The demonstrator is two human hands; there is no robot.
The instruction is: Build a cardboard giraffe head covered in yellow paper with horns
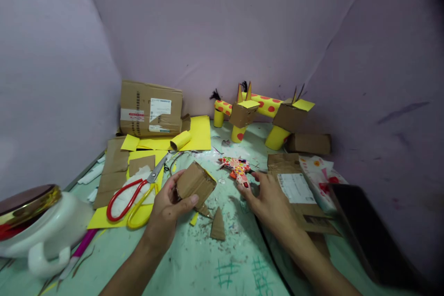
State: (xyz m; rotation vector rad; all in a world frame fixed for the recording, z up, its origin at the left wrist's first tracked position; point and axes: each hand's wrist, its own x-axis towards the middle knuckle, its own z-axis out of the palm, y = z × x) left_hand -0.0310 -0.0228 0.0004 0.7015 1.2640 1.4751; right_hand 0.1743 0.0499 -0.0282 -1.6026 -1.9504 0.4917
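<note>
My left hand (169,210) is closed around a small brown cardboard box (196,185), thumb on its front face, holding it tilted above the table. My right hand (268,196) has its thumb and fingers at the handle of a hot glue gun (237,169) covered in a colourful pattern; the gun lies on the table with its nozzle to the left. A pointed cardboard triangle (218,225) lies below the box. Red and yellow scissors (138,196) rest left of my left hand, blades slightly apart, on yellow paper (197,132).
Two spotted yellow cardboard animals (238,133) (277,136) stand at the back. A shipping box (151,108) and a yellow paper tube (181,140) are back left. A white pot (52,222) stands front left, a dark phone-like slab (371,236) front right. A black cord (268,245) runs beneath my right arm.
</note>
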